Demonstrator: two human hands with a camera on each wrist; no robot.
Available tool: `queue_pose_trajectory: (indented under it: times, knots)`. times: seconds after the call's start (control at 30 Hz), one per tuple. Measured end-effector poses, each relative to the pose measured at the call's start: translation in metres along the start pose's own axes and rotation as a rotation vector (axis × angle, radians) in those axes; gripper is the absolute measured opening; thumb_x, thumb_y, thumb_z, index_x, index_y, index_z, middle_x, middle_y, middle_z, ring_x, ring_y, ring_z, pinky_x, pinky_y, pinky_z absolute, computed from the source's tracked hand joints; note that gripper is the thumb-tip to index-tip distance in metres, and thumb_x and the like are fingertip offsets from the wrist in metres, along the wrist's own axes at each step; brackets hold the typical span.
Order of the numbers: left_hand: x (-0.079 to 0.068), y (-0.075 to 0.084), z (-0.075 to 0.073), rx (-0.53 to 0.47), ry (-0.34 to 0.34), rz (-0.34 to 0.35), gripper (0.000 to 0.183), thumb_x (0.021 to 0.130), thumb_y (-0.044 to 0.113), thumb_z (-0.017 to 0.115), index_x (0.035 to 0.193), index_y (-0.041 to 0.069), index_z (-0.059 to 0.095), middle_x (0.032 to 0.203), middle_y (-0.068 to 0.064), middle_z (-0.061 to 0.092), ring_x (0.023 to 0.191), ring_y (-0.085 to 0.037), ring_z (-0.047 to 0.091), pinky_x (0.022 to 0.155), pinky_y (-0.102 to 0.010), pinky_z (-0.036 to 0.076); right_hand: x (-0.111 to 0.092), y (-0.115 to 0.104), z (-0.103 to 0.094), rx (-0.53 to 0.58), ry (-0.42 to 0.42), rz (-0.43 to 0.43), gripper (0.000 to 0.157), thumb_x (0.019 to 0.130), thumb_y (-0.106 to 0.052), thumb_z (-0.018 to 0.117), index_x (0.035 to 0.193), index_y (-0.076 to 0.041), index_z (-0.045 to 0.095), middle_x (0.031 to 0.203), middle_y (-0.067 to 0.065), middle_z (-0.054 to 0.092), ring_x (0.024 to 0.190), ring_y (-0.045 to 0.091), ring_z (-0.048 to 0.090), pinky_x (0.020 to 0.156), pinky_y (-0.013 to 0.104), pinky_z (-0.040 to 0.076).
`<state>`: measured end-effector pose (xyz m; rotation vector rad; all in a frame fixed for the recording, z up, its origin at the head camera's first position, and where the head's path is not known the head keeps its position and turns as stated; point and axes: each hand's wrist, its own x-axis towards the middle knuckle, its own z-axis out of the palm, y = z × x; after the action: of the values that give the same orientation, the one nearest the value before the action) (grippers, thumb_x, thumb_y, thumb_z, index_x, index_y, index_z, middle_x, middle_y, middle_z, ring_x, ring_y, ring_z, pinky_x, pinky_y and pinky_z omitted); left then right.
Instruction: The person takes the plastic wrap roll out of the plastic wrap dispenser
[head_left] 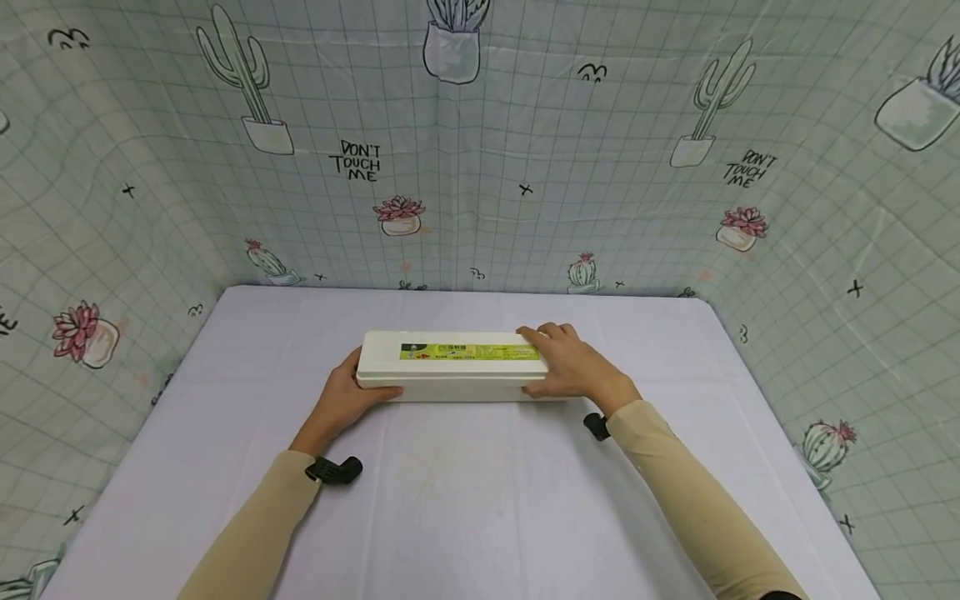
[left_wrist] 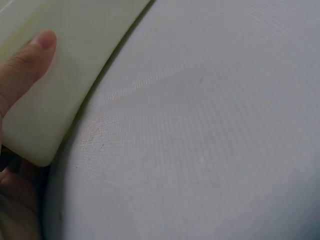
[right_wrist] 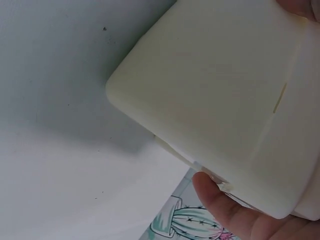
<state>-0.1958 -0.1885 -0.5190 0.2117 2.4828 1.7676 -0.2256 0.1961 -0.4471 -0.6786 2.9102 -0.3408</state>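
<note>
A long white lidded box (head_left: pixel 450 390) with a yellow-green printed label (head_left: pixel 468 352) on its lid lies crosswise on the table in the head view. My left hand (head_left: pixel 347 396) grips its left end, thumb along the front wall and the other fingers round the end. Around the right end is my right hand (head_left: pixel 573 367), with the thumb on the front and fingers over the lid. In the left wrist view the thumb (left_wrist: pixel 30 62) presses the box's smooth wall (left_wrist: pixel 75 80). The right wrist view shows the box's end (right_wrist: pixel 200 95) and a finger (right_wrist: pixel 225 207) curled along its edge.
A white cloth covers the table (head_left: pixel 480 500). Behind it and at both sides hangs a gridded curtain (head_left: pixel 480 150) printed with cacti and lettering. Dark wrist devices (head_left: pixel 333 471) sit at both cuffs.
</note>
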Motion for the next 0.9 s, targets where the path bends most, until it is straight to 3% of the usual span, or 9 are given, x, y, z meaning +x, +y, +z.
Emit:
queue_pose_trajectory:
  times: [0.47, 0.73, 0.9]
  knots:
    - [-0.0015, -0.0009, -0.0024, 0.046, 0.010, -0.012, 0.099, 0.082, 0.026, 0.090, 0.161, 0.009, 0.033, 0.145, -0.019, 0.058, 0.126, -0.034, 0.060, 0.103, -0.050, 0.049, 0.0023, -0.0024, -0.0049, 0.044, -0.038, 0.016, 0.095, 0.076, -0.046, 0.082, 0.158, -0.020, 0.042, 0.148, 0.016, 0.051, 0.127, 0.037, 0.048, 0.098, 0.057, 0.050]
    - [-0.0012, -0.0009, -0.0031, 0.063, -0.003, -0.024, 0.103, 0.081, 0.028, 0.090, 0.162, 0.009, 0.030, 0.147, -0.020, 0.056, 0.129, -0.036, 0.058, 0.105, -0.052, 0.048, 0.0029, 0.0048, -0.0021, -0.004, 0.006, -0.024, 0.095, 0.075, -0.055, 0.083, 0.156, -0.024, 0.044, 0.147, 0.013, 0.054, 0.129, 0.037, 0.051, 0.100, 0.060, 0.046]
    - [-0.0015, -0.0007, -0.0028, 0.062, -0.001, -0.033, 0.102, 0.081, 0.028, 0.090, 0.161, 0.009, 0.031, 0.144, -0.020, 0.058, 0.125, -0.035, 0.061, 0.102, -0.051, 0.049, 0.0037, 0.0063, -0.0027, 0.021, -0.001, -0.032, 0.093, 0.076, -0.050, 0.083, 0.156, -0.022, 0.044, 0.147, 0.015, 0.054, 0.129, 0.038, 0.051, 0.101, 0.061, 0.046]
